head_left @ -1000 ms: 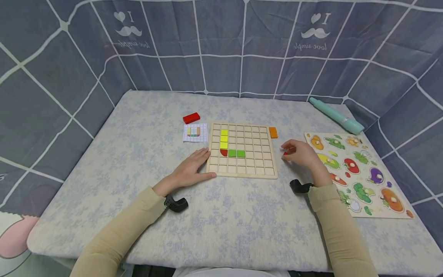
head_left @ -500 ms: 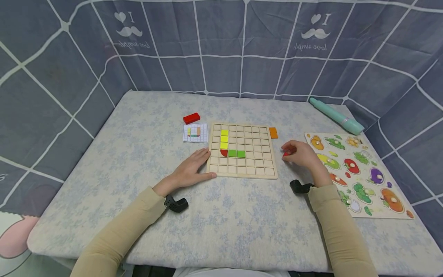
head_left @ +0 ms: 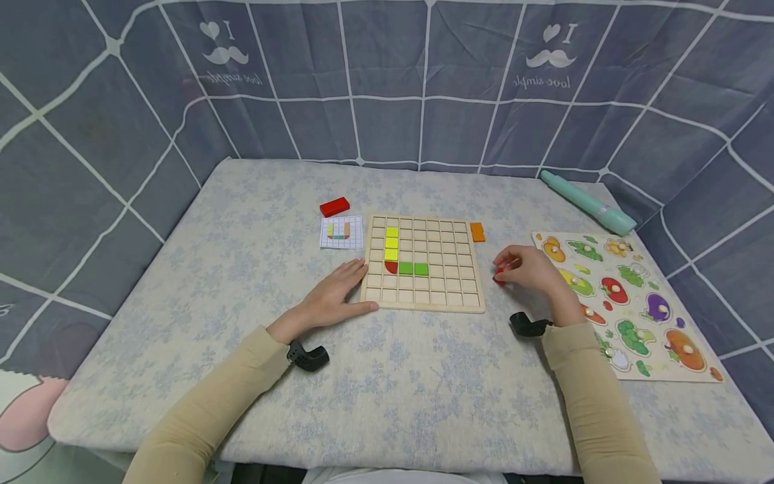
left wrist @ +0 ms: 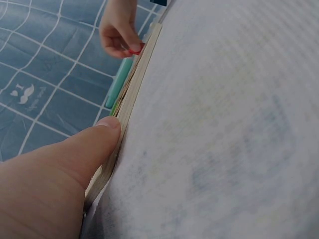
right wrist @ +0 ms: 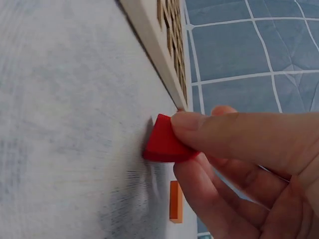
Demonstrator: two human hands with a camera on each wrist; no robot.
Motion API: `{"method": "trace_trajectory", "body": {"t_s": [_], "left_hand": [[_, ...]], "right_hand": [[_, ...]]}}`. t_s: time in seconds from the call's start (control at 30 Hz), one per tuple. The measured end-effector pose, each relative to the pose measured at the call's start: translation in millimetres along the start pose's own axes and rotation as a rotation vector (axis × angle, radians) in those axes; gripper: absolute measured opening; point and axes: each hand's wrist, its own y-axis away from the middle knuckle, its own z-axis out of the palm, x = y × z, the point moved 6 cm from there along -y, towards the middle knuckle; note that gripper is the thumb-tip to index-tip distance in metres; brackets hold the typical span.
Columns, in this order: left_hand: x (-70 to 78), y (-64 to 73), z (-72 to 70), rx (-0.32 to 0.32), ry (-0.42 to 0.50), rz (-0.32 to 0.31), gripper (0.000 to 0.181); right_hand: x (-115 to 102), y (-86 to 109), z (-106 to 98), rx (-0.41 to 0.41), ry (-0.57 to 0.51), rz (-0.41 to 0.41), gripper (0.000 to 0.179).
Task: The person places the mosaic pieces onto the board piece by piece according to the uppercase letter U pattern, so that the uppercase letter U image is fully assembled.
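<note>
My right hand [head_left: 527,272] pinches a red quarter-round block [right wrist: 168,142] between thumb and fingers, just right of the wooden grid board [head_left: 447,303]. In the right wrist view the block's curved side faces down the picture. My left hand [head_left: 329,294] lies with straight fingers along the board's left edge, its thumb [left wrist: 97,142] at the near corner. On the board, yellow blocks [head_left: 392,243] form a column. Below them sits another red quarter-round block [head_left: 391,267], with two green blocks [head_left: 414,269] in a row to its right.
A pattern card [head_left: 341,232] and a red block [head_left: 334,206] lie left of the board's far corner. An orange block [head_left: 478,232] is by its right edge. Farther right are a vegetable puzzle board [head_left: 659,368] and a teal tube-shaped object [head_left: 586,202]. Curtains stand behind the table.
My right hand has shifted very slightly to the right and turned the red quarter-round block a little in its fingers. The left hand and the board have stayed put.
</note>
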Motion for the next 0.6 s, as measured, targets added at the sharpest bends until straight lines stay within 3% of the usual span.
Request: {"method": "trace_trajectory", "body": {"t_s": [0.2,0.6], "left_hand": [[-0.6,0.2,0.0,0.001,0.000,0.004,0.088],[1.2,1.8,-1.9,0.001,0.003,0.001,0.087]], "right_hand": [[-3,-0.2,-3,0.005,-0.017,-0.008,0.017],[-32,-13.9,-1,0.045,-0.130,-0.079,0.019]]}}
